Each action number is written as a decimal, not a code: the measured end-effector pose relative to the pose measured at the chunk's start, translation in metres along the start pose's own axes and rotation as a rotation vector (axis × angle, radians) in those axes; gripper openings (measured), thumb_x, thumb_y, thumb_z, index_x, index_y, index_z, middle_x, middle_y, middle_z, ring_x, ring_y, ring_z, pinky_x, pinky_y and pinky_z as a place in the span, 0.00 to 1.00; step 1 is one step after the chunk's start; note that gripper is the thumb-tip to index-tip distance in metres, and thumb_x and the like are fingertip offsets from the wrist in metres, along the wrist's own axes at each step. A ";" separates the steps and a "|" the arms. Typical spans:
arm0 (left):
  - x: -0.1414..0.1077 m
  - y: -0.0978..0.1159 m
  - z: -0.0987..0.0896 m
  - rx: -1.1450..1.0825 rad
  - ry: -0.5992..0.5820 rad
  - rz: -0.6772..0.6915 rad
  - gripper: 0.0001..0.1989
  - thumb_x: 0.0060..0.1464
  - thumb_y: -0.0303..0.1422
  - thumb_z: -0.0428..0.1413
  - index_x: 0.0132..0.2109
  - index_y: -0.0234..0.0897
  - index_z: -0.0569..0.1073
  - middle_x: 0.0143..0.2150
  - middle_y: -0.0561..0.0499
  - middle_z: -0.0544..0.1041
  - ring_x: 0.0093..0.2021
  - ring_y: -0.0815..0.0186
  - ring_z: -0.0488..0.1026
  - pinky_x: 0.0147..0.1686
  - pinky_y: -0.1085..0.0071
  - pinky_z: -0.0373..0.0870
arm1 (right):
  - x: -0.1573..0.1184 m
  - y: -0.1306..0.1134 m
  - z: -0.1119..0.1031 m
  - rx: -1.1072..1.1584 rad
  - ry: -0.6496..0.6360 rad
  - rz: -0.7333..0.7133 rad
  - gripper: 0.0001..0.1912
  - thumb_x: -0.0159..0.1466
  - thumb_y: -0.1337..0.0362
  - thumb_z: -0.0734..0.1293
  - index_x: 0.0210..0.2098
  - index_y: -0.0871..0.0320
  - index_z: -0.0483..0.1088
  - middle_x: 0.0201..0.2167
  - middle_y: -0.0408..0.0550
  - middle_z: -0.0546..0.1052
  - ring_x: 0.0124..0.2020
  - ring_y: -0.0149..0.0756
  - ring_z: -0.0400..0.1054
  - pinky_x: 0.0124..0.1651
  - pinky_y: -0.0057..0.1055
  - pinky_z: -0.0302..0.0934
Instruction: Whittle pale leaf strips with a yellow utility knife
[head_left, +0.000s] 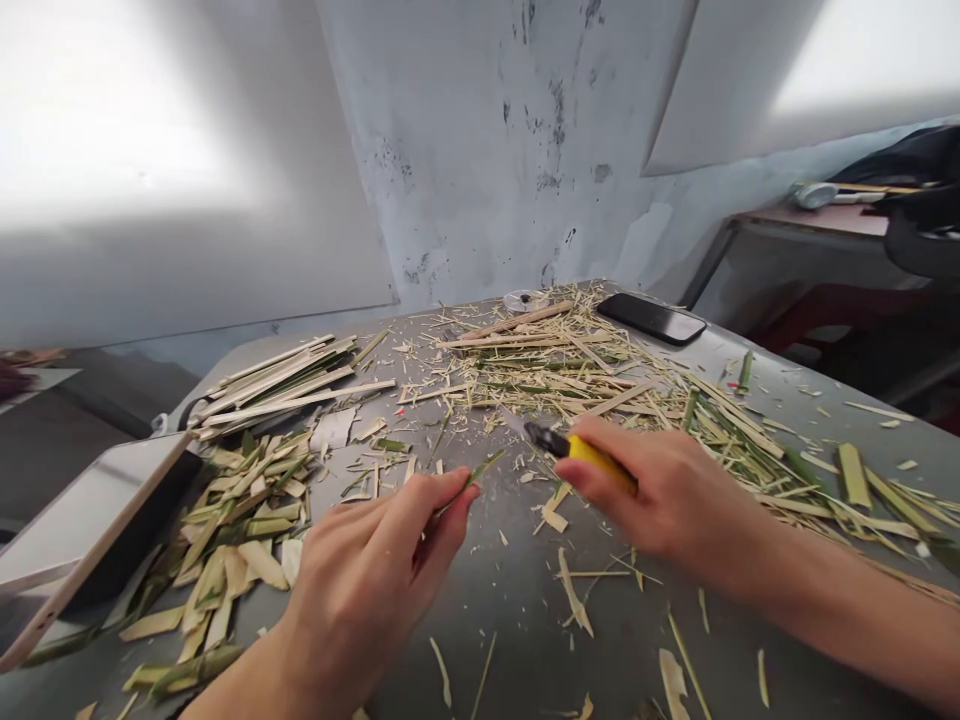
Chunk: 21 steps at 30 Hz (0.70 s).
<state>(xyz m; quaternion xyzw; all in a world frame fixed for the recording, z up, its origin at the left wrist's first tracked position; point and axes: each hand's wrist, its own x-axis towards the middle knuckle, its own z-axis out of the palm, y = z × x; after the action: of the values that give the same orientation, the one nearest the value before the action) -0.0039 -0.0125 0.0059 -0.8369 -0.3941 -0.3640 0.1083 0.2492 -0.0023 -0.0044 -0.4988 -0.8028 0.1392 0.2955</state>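
Near the middle of the table, my left hand (pixel 375 575) pinches a thin green bamboo strip (pixel 486 468) between thumb and fingertips; its tip juts out to the right. My right hand (pixel 656 490) is wrapped round a yellow and black utility knife (pixel 596 462). The knife's blade (pixel 514 424) points away to the upper left, apart from the strip. Small bamboo shavings (pixel 574 595) lie on the grey tabletop (pixel 525 640) below and between both hands.
Split bamboo sticks (pixel 289 385) lie stacked at the left, above a heap of bamboo chips (pixel 217 560). A tablet-like device (pixel 90 530) leans at the left edge. Thin strips (pixel 555 365) pile up at the back, beside a black phone (pixel 651 318). A wall (pixel 510 180) stands behind.
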 end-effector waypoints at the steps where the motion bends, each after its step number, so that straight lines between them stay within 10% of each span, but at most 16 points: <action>1: 0.000 -0.001 0.001 -0.003 0.003 0.003 0.02 0.65 0.28 0.59 0.45 0.38 0.75 0.26 0.58 0.82 0.20 0.72 0.78 0.22 0.75 0.71 | -0.003 -0.005 0.003 0.027 -0.027 -0.017 0.23 0.75 0.45 0.56 0.32 0.54 0.62 0.18 0.35 0.63 0.18 0.28 0.57 0.25 0.29 0.47; 16: 0.002 0.007 0.001 -0.018 -0.031 0.048 0.03 0.65 0.26 0.57 0.44 0.38 0.73 0.27 0.56 0.83 0.20 0.71 0.78 0.24 0.76 0.73 | -0.008 -0.009 0.013 0.034 -0.141 -0.032 0.26 0.74 0.42 0.53 0.31 0.54 0.60 0.20 0.39 0.68 0.20 0.30 0.59 0.26 0.31 0.44; 21: 0.002 0.012 -0.006 -0.108 -0.035 0.018 0.06 0.66 0.27 0.55 0.47 0.38 0.74 0.32 0.56 0.86 0.24 0.73 0.81 0.25 0.79 0.74 | 0.006 0.015 0.004 -0.130 -0.080 0.161 0.23 0.75 0.45 0.54 0.30 0.53 0.60 0.17 0.38 0.65 0.19 0.32 0.57 0.27 0.31 0.44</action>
<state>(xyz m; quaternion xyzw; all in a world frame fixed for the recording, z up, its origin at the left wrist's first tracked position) 0.0031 -0.0218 0.0128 -0.8513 -0.3682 -0.3692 0.0593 0.2553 0.0104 -0.0133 -0.5739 -0.7786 0.1300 0.2180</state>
